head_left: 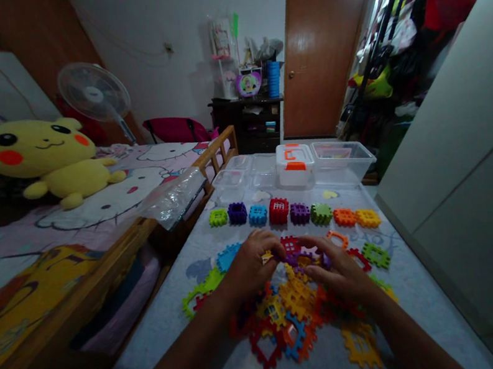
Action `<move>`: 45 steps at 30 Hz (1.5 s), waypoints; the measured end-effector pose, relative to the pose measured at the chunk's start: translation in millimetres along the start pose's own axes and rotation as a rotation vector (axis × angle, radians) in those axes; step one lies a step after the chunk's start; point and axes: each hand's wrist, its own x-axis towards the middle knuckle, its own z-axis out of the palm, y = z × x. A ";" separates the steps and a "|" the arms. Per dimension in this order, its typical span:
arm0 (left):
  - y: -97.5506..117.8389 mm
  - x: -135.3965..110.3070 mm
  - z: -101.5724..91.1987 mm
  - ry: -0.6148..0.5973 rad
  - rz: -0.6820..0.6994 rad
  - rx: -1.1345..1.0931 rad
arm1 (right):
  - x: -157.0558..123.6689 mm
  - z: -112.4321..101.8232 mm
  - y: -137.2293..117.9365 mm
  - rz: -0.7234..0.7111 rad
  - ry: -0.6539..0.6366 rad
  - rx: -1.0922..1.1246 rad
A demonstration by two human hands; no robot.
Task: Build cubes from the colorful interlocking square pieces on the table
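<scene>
Above a heap of colourful interlocking plastic building pieces, my left hand [258, 259] is closed, its curled fingertips at a purple building piece [291, 260]. Part of that piece is hidden by the fingers. My right hand [338, 263] hovers at the right side of the heap, thumb and fingers apart, close to the purple piece. Yellow building pieces [297, 297] lie under and between the hands. A dark red window piece [290, 244] is just beyond the fingertips. Nearer my body are a red frame piece [268, 348] and a yellow window piece [362, 344].
Behind the heap runs a row of assembled cubes, among them a red cube [278, 211] and a yellow one [368, 217]. Clear plastic bins [344, 159] and a white lidded box [295, 164] stand at the table's far end. A wooden bed rail [141, 230] borders the left side.
</scene>
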 end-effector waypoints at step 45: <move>-150.9 -48.2 -30.6 0.281 -0.323 0.242 | 8.3 9.8 14.0 -0.007 0.031 -0.522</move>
